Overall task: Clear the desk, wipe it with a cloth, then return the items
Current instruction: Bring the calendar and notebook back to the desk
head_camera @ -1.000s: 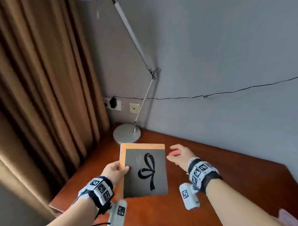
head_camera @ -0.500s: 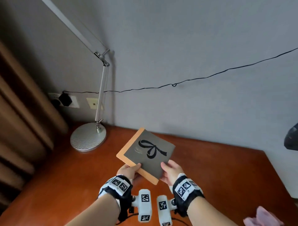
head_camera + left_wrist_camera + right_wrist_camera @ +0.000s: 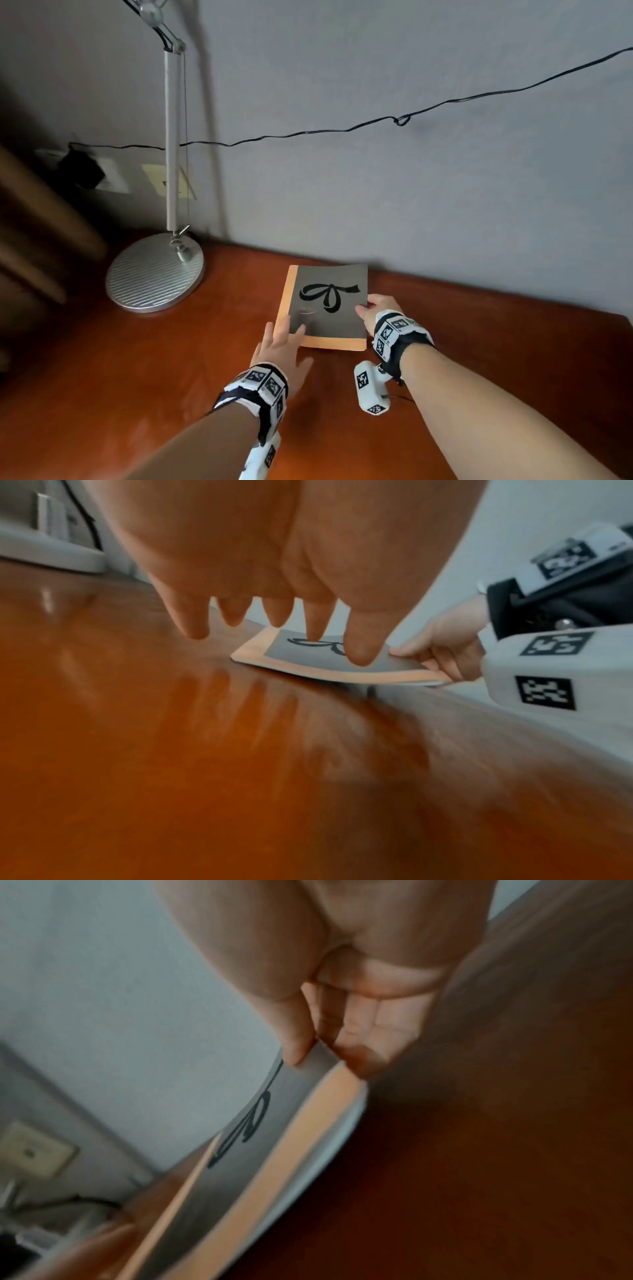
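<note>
A thin notebook with a grey cover, an orange border and a black ribbon bow lies low over the red-brown desk, close to the wall. My right hand pinches its right edge, thumb on top and fingers beneath, and that edge is lifted slightly off the wood. The left hand has straight fingers over the near left corner of the cover. In the left wrist view the notebook shows under the left fingertips. In the right wrist view the thumb and fingers clamp the notebook.
A silver desk lamp with a round ribbed base stands at the back left. A black cable hangs along the grey wall from a plug in the socket. A brown curtain hangs at the far left.
The notebook has come down from mid-air onto the desk near the wall. My left hand has let go of its edge and now lies flat on the corner; the right hand took the right edge.
</note>
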Motion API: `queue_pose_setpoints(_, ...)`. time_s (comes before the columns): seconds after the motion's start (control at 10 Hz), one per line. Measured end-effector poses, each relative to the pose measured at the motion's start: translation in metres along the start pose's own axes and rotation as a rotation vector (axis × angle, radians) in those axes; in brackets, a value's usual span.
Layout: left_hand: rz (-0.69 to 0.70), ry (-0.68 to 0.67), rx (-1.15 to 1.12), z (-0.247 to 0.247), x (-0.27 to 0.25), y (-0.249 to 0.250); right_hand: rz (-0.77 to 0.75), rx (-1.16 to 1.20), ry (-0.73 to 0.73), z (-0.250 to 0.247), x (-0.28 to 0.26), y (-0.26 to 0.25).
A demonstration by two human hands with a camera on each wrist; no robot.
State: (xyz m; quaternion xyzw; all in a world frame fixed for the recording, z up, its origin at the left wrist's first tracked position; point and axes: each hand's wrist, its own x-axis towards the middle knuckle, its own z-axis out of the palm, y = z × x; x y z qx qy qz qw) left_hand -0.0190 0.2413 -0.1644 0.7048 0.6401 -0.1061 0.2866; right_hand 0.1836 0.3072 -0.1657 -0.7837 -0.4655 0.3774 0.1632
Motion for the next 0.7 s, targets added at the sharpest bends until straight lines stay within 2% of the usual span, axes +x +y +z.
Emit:
queue_pose_setpoints(0.1, 0.007, -0.092, 0.126, 0.0, 0.011, -0.001, -0.05, -0.286, 0.033, 0.002, 0.001, -0.009)
queue_pose_setpoints(0.2, 0.011, -0.121, 0.18, -0.003, 0.021, 0.0, -0.263, -0.65, 0.015, 0.01, -0.011, -0.01)
queue_pose_setpoints(0.3, 0.019, -0.138, 0.215, -0.006, 0.029, 0.004, -0.373, -0.8, -0.104, 0.018, -0.015, -0.002)
queue_pose_setpoints(0.6, 0.024, -0.175, 0.274, -0.014, 0.037, 0.005, -0.281, -0.869, -0.199, 0.02, -0.011, -0.006)
queue_pose_setpoints(0.7, 0.029, -0.1, 0.239, -0.021, 0.031, 0.004, -0.282, -0.823, -0.136, 0.019, -0.018, -0.015)
